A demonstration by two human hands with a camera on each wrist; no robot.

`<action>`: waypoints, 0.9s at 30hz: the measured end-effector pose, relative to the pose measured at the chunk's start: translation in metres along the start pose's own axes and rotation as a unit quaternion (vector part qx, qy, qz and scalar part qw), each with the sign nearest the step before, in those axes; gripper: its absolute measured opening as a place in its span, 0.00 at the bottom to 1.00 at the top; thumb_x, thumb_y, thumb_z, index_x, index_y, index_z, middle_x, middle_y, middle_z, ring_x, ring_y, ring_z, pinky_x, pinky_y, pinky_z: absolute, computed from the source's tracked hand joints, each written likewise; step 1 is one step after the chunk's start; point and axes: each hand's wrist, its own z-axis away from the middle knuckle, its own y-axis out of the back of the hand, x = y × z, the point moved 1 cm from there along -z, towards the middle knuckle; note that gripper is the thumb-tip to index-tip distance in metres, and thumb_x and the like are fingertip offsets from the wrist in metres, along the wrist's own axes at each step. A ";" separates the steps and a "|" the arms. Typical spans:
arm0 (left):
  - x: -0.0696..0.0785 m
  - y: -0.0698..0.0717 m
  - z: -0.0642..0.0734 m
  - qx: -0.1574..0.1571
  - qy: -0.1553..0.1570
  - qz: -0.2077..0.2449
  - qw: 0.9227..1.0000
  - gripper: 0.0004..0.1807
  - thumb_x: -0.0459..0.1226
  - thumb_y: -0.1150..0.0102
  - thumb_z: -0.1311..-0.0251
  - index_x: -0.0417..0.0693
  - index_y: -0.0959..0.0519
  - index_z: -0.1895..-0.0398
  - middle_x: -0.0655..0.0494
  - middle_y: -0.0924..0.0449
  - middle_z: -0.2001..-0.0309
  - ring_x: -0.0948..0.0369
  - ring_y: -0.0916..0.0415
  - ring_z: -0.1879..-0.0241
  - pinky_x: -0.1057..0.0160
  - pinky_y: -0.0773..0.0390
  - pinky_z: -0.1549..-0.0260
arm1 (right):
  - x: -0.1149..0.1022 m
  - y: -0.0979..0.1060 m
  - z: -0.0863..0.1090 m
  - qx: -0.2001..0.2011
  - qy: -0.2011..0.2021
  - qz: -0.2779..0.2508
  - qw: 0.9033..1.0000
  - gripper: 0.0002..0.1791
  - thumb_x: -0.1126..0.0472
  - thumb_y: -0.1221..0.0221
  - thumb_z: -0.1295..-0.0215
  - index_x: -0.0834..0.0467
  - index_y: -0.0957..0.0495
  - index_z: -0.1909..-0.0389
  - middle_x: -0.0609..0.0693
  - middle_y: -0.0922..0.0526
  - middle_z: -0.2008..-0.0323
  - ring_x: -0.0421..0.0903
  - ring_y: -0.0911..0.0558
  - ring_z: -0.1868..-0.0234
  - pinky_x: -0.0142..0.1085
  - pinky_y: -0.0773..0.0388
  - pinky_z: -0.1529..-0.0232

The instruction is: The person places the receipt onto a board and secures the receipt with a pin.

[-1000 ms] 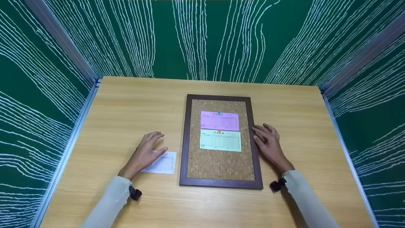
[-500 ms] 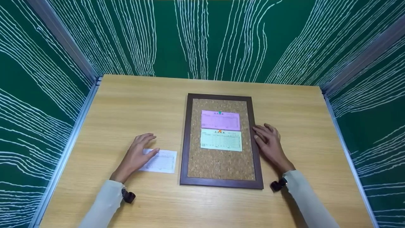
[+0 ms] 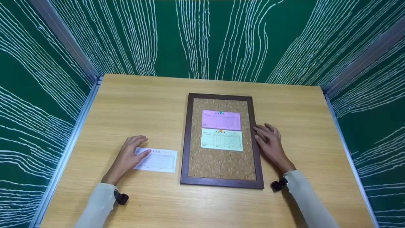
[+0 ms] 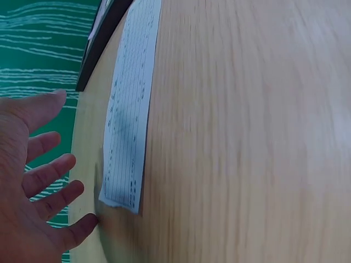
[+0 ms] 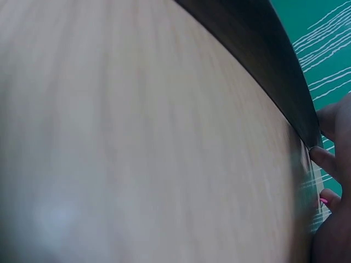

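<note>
My left hand (image 3: 126, 155), fingers spread, hovers over the left end of a pale printed slip (image 3: 159, 161) lying on the table. In the left wrist view, that slip (image 4: 131, 104) lies flat beside the fingers, with nothing in the hand. Right of it lies a cork board (image 3: 220, 166) with a dark brown frame. A purple slip (image 3: 218, 122) and a light green slip (image 3: 221, 141) are on the cork, under a green pin (image 3: 220, 112) and an orange pin (image 3: 220, 130). My right hand (image 3: 270, 142) touches the frame's right side; its fingers hold a small pink pushpin (image 5: 323, 200), mostly hidden.
The wooden table (image 3: 139, 104) extends around the board on every side. Green walls (image 3: 177, 38) with white wavy lines and metal posts (image 3: 69, 44) enclose its back and sides.
My left hand has drawn back to the left, uncovering more of the pale slip, which stays in place. The right hand still touches the frame.
</note>
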 end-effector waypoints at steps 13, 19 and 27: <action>-0.019 0.011 0.006 -0.005 0.004 0.006 1.000 0.16 0.28 0.26 0.32 0.33 0.13 0.43 0.37 0.21 0.31 0.39 0.32 0.26 0.37 0.33 0.25 | 0.001 0.000 0.000 0.006 0.007 -0.006 1.000 0.20 0.70 0.33 0.25 0.61 0.14 0.34 0.63 0.17 0.31 0.68 0.36 0.21 0.70 0.57 0.22; -0.023 0.016 0.010 -0.006 0.016 -0.022 1.000 0.15 0.30 0.27 0.30 0.35 0.12 0.43 0.37 0.23 0.29 0.39 0.35 0.24 0.36 0.35 0.23 | 0.003 -0.001 0.000 0.009 0.012 0.001 1.000 0.20 0.71 0.33 0.27 0.62 0.13 0.35 0.64 0.16 0.32 0.69 0.34 0.22 0.69 0.57 0.22; -0.030 0.016 0.013 -0.017 0.028 -0.039 0.999 0.12 0.30 0.31 0.26 0.36 0.13 0.43 0.39 0.27 0.25 0.41 0.40 0.20 0.38 0.35 0.23 | 0.002 0.000 0.001 0.000 -0.007 -0.004 1.000 0.20 0.67 0.34 0.23 0.62 0.15 0.33 0.64 0.18 0.30 0.68 0.38 0.20 0.71 0.60 0.22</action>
